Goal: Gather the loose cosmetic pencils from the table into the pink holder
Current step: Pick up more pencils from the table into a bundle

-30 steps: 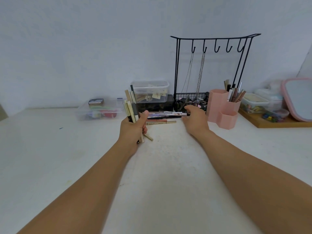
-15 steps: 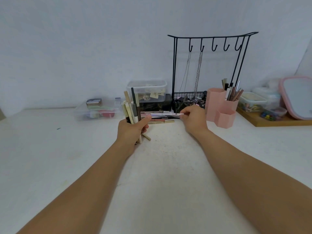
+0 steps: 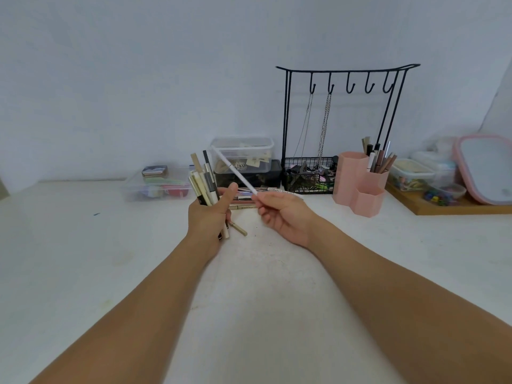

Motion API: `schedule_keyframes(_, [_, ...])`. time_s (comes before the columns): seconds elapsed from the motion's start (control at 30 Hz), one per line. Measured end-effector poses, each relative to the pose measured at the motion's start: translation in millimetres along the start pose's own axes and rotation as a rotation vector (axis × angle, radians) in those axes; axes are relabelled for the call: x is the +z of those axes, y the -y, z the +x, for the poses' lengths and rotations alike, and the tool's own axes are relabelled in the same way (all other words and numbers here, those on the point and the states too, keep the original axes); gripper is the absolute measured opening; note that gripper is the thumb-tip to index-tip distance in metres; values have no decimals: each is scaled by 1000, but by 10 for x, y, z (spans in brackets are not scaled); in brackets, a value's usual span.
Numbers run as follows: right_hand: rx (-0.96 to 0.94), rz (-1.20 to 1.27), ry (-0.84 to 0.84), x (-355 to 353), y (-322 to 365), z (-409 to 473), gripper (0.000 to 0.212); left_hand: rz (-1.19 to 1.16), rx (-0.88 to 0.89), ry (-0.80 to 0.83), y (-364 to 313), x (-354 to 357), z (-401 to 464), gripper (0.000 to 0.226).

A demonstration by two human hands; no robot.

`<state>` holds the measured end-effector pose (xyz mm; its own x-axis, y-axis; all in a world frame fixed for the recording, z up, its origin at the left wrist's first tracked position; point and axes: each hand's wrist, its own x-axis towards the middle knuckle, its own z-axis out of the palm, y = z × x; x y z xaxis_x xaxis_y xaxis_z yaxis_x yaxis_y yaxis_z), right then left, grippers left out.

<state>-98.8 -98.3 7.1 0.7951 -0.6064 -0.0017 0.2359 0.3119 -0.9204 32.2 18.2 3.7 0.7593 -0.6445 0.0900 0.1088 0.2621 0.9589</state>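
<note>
My left hand (image 3: 208,216) grips an upright bundle of cosmetic pencils (image 3: 203,182), beige, white and black, above the white table (image 3: 83,273). My right hand (image 3: 282,217) pinches a thin white pencil (image 3: 234,170) by its lower end; it slants up and to the left, close to the bundle. Several loose pencils (image 3: 249,202) still lie flat on the table behind both hands. The pink holder (image 3: 358,184), made of hexagonal cups, stands to the right with several pencils upright in its back cup.
A black wire jewellery stand (image 3: 340,126) with hanging chains and a basket is behind the loose pencils. Clear plastic boxes (image 3: 243,153) sit at the back. A wooden tray (image 3: 432,206) with small containers and a pink-framed mirror (image 3: 487,167) is at far right.
My right hand has lifted the white pencil off the pile and swung it upward toward the bundle in my left hand. The left hand has stayed in place.
</note>
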Motion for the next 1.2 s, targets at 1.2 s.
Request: schedule_keyframes(1.2, [-378, -1177, -598, -728, 138, 219, 24, 147, 2, 3, 58, 39, 53, 40])
